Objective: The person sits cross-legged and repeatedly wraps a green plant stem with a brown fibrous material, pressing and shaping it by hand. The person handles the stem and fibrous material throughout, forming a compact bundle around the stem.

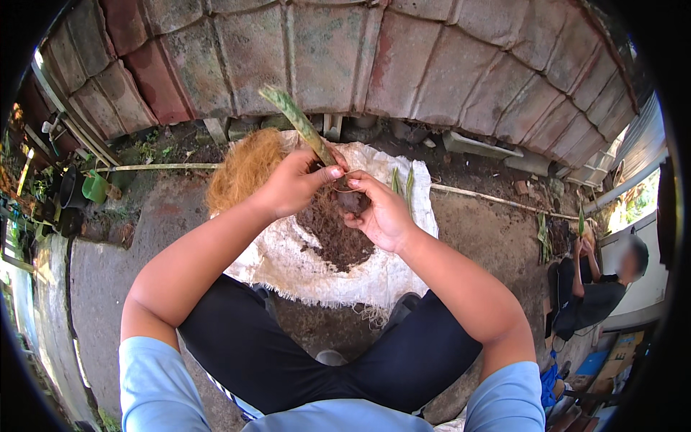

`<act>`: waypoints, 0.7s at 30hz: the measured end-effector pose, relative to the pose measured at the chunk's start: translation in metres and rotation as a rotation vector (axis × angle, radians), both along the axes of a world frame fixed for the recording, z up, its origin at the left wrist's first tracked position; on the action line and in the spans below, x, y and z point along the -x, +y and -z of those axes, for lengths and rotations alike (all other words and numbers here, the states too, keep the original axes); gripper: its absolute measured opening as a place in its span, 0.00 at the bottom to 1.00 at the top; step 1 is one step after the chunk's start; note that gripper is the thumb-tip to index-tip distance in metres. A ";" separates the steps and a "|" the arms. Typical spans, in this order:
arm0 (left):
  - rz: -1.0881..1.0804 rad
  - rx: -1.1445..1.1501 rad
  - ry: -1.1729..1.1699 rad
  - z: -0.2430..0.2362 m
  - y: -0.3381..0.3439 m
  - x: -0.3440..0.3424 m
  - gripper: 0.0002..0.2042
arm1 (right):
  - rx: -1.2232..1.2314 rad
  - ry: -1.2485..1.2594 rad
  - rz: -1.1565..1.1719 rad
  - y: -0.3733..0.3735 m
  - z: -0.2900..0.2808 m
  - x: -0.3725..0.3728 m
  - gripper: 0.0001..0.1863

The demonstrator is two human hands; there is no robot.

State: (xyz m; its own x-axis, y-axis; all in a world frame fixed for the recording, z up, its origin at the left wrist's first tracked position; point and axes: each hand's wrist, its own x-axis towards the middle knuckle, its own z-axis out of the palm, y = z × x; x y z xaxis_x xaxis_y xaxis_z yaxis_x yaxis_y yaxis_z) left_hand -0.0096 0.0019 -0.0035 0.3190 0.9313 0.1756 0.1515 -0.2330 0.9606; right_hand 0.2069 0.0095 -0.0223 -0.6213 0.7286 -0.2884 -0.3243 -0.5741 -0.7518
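A long mottled green snake plant leaf (299, 122) slants up to the left from between my hands. At its lower end is a dark brown soil ball (353, 200). My left hand (294, 186) is closed at the leaf's base, its thumb and fingertips pressed together. My right hand (385, 212) is wrapped round the ball from the right, thumb on top. A thin pale string (348, 189) seems to run between the fingertips and the ball; its ends are hidden. Below, loose dark soil (338, 241) lies on a white woven sack (277, 263).
Tan coconut fibre (248, 165) is heaped at the sack's far left. Narrow green leaves (409, 189) lie on its right. A thin pole (497, 201) crosses the ground beyond, before a low tiled roof (324, 57). At far right sits another person (597, 288), holding a leaf.
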 end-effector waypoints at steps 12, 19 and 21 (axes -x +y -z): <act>-0.055 0.228 -0.218 -0.012 0.002 0.002 0.13 | -0.123 0.066 -0.176 -0.002 -0.014 0.003 0.20; -0.023 0.093 -0.106 -0.017 0.000 0.004 0.15 | -0.192 0.060 -0.210 -0.001 0.003 0.004 0.19; -0.005 0.078 -0.161 -0.018 -0.003 0.001 0.15 | -0.123 0.093 -0.216 -0.003 -0.002 0.005 0.19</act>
